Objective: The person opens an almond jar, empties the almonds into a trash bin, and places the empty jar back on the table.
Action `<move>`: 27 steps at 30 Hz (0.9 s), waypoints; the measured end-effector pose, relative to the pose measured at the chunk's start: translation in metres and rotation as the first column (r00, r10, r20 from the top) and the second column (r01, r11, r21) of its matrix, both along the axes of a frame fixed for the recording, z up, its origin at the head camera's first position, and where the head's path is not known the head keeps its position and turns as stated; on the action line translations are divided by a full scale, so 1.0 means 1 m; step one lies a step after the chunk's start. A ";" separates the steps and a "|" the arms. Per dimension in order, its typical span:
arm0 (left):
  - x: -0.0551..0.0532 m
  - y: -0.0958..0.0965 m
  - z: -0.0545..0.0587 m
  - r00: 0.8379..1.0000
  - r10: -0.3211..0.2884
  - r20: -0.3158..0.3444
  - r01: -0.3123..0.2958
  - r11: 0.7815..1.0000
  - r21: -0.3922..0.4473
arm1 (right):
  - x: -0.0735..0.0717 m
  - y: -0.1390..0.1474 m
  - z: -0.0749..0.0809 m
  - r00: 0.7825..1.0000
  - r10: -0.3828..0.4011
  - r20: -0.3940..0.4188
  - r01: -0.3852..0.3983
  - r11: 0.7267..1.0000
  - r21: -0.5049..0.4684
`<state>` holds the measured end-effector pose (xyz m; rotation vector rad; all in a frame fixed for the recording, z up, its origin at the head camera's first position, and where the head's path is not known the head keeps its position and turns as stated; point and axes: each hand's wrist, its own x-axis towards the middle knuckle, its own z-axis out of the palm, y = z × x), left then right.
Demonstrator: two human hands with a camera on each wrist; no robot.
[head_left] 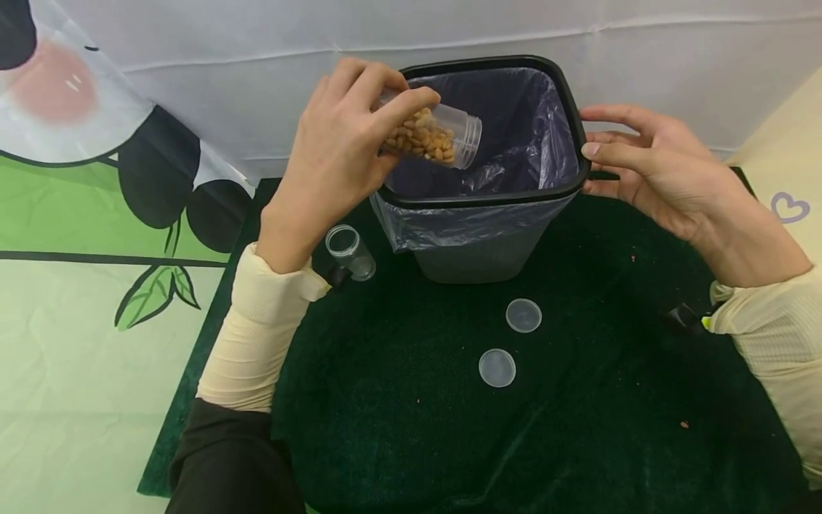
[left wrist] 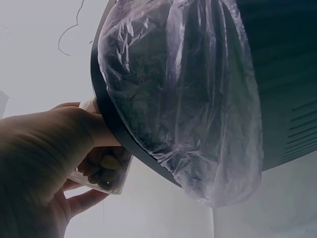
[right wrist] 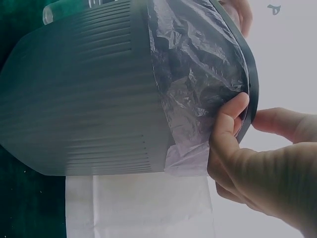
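My left hand (head_left: 353,121) grips a clear plastic jar (head_left: 465,132) holding small tan nut-like pieces (head_left: 424,135). Tilted on its side, the jar has its uncovered mouth over the inside of a grey trash can (head_left: 475,260). The pieces are visible through the jar's wall in the left wrist view too. A thin clear-purple trash bag (head_left: 546,135) lines the can and folds over its black rim (head_left: 488,200). At the can's right side, my right hand (head_left: 661,164) holds the rim, thumb at the edge and fingers against the outer bag, as the right wrist view shows.
A second clear jar (head_left: 349,253), without a lid, stands left of the can. Two translucent round lids (head_left: 523,315) lie on the dark green cloth (head_left: 398,428) in front. Behind the can hangs a white sheet (head_left: 257,86); small crumbs dot the cloth.
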<state>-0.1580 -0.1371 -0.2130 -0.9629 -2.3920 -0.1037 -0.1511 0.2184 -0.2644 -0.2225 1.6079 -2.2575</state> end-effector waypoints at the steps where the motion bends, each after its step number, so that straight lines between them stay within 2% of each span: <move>1: 0.000 0.000 0.000 1.000 0.001 -0.001 -0.001 1.000 0.000 | 0.000 0.000 0.000 1.000 0.000 0.001 0.000 1.000 -0.001; 27: -0.001 -0.003 0.003 1.000 -0.007 -0.016 0.007 1.000 -0.005 | 0.000 -0.002 -0.001 1.000 -0.004 0.000 0.004 1.000 -0.012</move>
